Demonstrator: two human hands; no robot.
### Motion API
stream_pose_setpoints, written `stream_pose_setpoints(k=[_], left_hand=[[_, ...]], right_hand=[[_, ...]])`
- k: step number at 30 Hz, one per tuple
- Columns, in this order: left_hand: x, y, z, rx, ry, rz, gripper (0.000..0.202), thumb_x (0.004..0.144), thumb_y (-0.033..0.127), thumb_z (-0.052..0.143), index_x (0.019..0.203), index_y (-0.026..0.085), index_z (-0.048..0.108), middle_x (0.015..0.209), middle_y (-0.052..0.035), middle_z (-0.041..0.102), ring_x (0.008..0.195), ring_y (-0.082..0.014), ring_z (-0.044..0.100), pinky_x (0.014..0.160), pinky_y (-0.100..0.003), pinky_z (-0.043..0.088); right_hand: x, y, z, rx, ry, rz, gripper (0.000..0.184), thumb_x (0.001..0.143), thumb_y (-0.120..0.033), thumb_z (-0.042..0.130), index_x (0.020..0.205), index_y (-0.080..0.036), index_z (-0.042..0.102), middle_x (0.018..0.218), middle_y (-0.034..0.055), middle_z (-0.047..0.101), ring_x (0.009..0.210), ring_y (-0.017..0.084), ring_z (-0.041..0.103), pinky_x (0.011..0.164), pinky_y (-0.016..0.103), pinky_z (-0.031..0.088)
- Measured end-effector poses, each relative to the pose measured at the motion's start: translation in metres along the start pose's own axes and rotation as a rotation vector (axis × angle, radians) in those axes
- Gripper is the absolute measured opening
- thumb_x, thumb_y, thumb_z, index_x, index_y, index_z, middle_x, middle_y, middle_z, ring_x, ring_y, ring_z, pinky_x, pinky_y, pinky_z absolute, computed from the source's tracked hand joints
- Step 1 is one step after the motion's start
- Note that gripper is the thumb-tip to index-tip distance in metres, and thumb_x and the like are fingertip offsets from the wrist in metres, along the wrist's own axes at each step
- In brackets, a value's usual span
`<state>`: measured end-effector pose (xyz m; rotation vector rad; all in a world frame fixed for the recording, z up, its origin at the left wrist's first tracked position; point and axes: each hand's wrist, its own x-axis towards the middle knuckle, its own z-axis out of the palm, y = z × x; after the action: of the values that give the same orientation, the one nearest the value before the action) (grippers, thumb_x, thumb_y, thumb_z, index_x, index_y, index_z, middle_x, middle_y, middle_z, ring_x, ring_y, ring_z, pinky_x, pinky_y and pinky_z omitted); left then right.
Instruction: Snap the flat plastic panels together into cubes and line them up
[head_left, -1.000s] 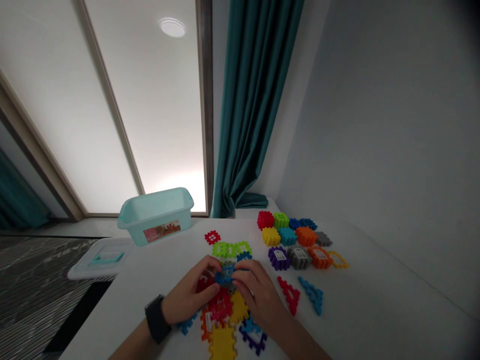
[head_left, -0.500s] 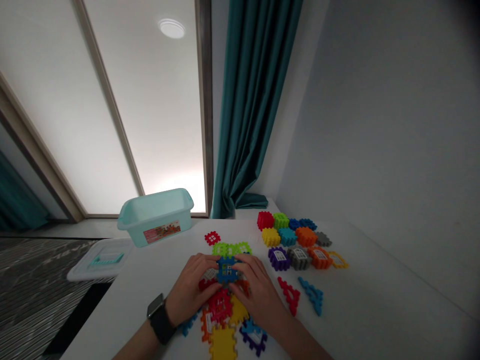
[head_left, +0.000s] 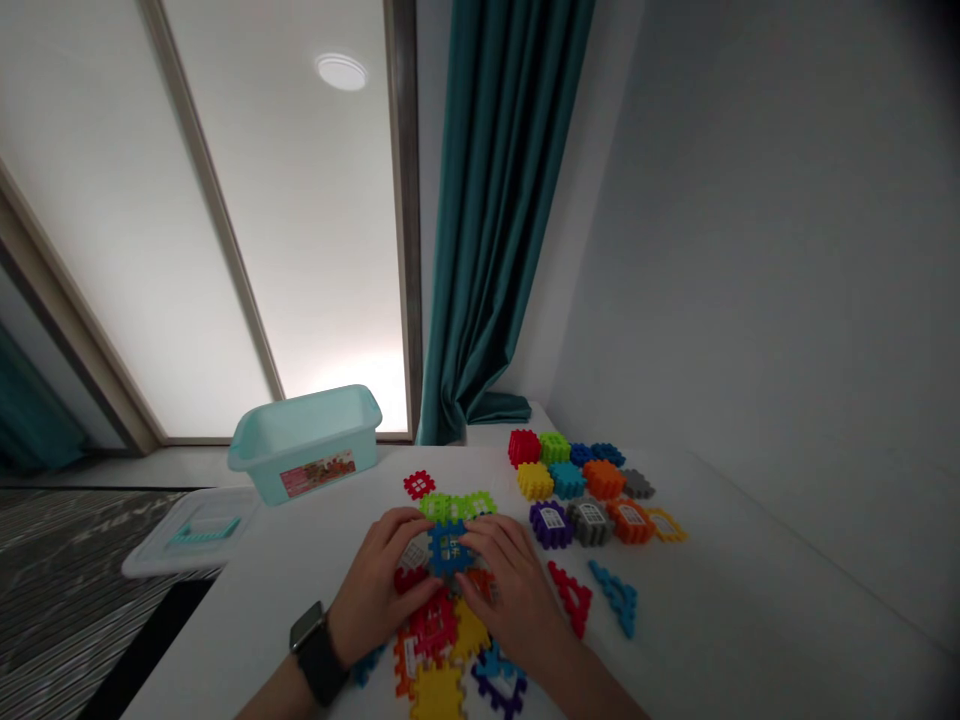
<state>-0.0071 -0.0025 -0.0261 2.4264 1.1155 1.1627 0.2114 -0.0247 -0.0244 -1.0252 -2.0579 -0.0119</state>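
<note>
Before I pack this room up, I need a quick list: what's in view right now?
white tabletop: one, white, under all the blocks
rectangular plastic storage bin: one, pale aqua, at the table's far left
clear plastic lid: one, with an aqua handle, beside the table's left edge
waffle-edged plastic blocks: about a dozen, mixed colours, grouped at right
plastic triangle frames: two, red and blue, right of the hands
flat plastic waffle pieces: several, mixed colours, around the hands
blue plastic lattice block: one, blue, between the hands
long teal curtain: one, beyond the table
round ceiling light: one, white, overhead
left hand: one, against the block's left side
black-strapped watch: one, on the left wrist
right hand: one, against the block's right side
</note>
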Motion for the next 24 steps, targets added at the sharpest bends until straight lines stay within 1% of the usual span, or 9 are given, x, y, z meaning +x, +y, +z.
stream_pose_setpoints(k=[5, 8, 15, 19, 24], left_hand=[[0.003, 0.002, 0.003, 0.025, 0.006, 0.022, 0.046, 0.08, 0.023, 0.076, 0.122, 0.025, 0.058, 0.125, -0.0105, 0.057, 0.113, -0.0275, 0.059, 0.097, -0.043, 0.053], [0.007, 0.005, 0.004, 0.027, 0.005, 0.047, 0.047, 0.08, 0.025, 0.076, 0.123, 0.024, 0.058, 0.126, -0.0108, 0.057, 0.114, -0.0276, 0.059, 0.097, -0.043, 0.054], [0.022, 0.014, 0.009, 0.006, -0.007, 0.066, 0.043, 0.081, 0.026, 0.073, 0.122, 0.024, 0.058, 0.125, -0.0113, 0.058, 0.114, -0.0282, 0.059, 0.098, -0.044, 0.052], [0.032, 0.015, 0.02, -0.042, -0.002, 0.062, 0.044, 0.081, 0.025, 0.072, 0.122, 0.023, 0.058, 0.124, -0.0115, 0.057, 0.115, -0.0287, 0.058, 0.098, -0.045, 0.052], [0.043, 0.021, 0.04, -0.105, -0.02, 0.043, 0.043, 0.079, 0.021, 0.072, 0.12, 0.024, 0.058, 0.121, -0.0104, 0.058, 0.111, -0.0281, 0.059, 0.097, -0.044, 0.051]], right_hand=[[-0.003, -0.002, -0.001, -0.002, -0.015, 0.053, 0.036, 0.084, -0.012, 0.064, 0.116, -0.023, 0.056, 0.12, 0.0085, 0.061, 0.115, 0.027, 0.056, 0.1, 0.046, 0.05], [-0.006, -0.001, -0.003, -0.001, 0.008, 0.084, 0.036, 0.083, -0.013, 0.066, 0.116, -0.023, 0.056, 0.121, 0.0095, 0.059, 0.115, 0.027, 0.056, 0.099, 0.045, 0.051], [-0.007, 0.004, -0.014, -0.023, 0.027, 0.125, 0.032, 0.086, -0.013, 0.062, 0.115, -0.026, 0.056, 0.124, 0.0091, 0.058, 0.118, 0.028, 0.054, 0.1, 0.047, 0.05], [-0.004, 0.01, -0.027, -0.047, -0.003, 0.15, 0.032, 0.086, -0.011, 0.06, 0.115, -0.025, 0.057, 0.123, 0.0092, 0.058, 0.117, 0.028, 0.055, 0.1, 0.047, 0.049], [-0.005, 0.024, -0.046, -0.084, -0.028, 0.152, 0.034, 0.086, -0.009, 0.058, 0.115, -0.026, 0.058, 0.12, 0.0072, 0.062, 0.115, 0.026, 0.057, 0.101, 0.047, 0.048]])
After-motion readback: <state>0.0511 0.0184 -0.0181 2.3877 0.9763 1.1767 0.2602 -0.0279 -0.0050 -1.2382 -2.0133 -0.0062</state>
